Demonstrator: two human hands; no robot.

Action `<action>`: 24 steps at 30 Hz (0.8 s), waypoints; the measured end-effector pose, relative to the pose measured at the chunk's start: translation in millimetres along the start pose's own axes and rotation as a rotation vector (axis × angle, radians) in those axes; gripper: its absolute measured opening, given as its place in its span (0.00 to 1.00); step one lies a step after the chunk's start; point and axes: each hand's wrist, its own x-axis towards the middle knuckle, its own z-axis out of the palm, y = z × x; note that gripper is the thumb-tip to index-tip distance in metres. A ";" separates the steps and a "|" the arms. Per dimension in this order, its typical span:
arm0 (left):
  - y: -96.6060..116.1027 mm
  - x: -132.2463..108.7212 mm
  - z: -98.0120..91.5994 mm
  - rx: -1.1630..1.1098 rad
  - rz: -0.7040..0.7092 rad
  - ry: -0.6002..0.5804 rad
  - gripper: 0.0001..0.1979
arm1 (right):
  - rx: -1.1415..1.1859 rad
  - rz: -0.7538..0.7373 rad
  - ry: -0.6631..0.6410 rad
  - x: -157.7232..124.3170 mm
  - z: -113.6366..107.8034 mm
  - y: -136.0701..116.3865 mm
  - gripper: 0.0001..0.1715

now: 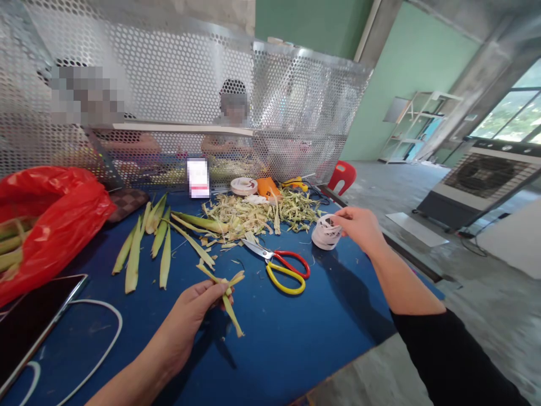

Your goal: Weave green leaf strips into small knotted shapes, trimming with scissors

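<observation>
My left hand [198, 313] pinches several narrow, pale green-yellow corn husk strips [230, 313] between thumb and fingers. They cross one another above the blue table, and the fingers beneath are partly hidden. To the right, my right hand [355, 225] has its fingertips closed on the upper rim of a small white round container [326, 234] with dark openings round its top. Between the hands lie scissors [287, 270] with one red and one yellow handle, blades slightly apart and pointing up-left. Longer husk leaves [135, 262] are laid out left of the scissors.
Shredded husk [253, 214] is heaped at the back, near a tape roll [244, 186] and an orange object [268, 188]. A red plastic bag [63, 220], tablet [38, 321] and white cable [120, 324] occupy the left. Behind a perforated metal screen [169, 73] sit other people.
</observation>
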 end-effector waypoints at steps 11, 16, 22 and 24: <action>-0.4 -0.4 0.7 0.000 -0.007 -0.005 0.12 | -0.207 -0.019 0.210 21.4 7.1 22.0 0.16; 1.8 -2.7 3.2 -0.019 -0.022 0.018 0.11 | -0.072 0.015 0.160 24.2 9.7 41.8 0.20; -0.8 -0.6 0.7 0.011 -0.032 0.010 0.13 | 0.066 -0.057 0.055 21.9 3.3 39.1 0.17; -3.1 1.4 -0.8 0.019 -0.030 0.007 0.13 | 0.071 -0.067 0.028 25.7 0.9 36.1 0.13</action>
